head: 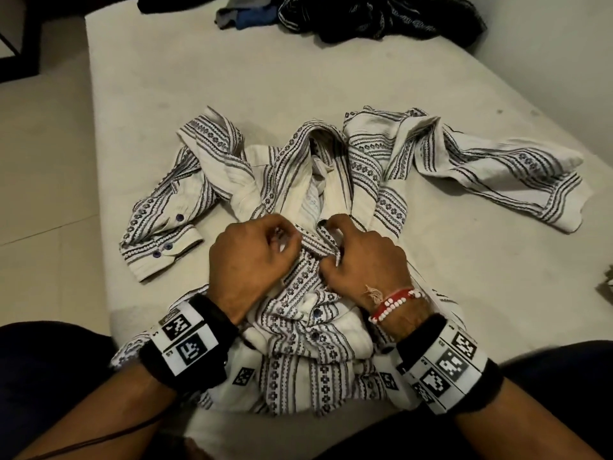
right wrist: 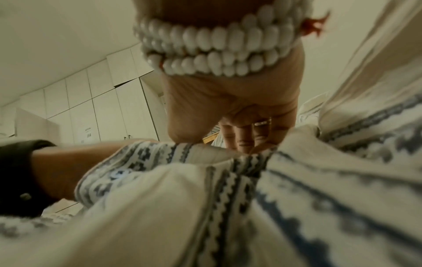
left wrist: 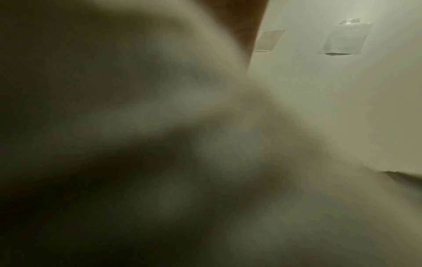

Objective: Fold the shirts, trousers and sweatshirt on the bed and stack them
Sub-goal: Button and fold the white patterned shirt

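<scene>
A cream shirt with dark patterned stripes (head: 331,167) lies crumpled and face up on the bed (head: 232,88), sleeves spread left and right. Both hands work at its front button band in the middle of the shirt. My left hand (head: 262,247) pinches the left edge of the band with curled fingers. My right hand (head: 351,250) pinches the right edge beside it; its fingers (right wrist: 246,139) curl into the shirt (right wrist: 228,198). In the left wrist view, blurred pale cloth (left wrist: 137,144) fills most of the picture and hides the hand.
A heap of dark clothes (head: 381,18) and a grey and blue garment (head: 245,16) lie at the far end of the bed. The bed's left edge drops to a tiled floor (head: 43,194). White cupboards (right wrist: 95,104) stand behind.
</scene>
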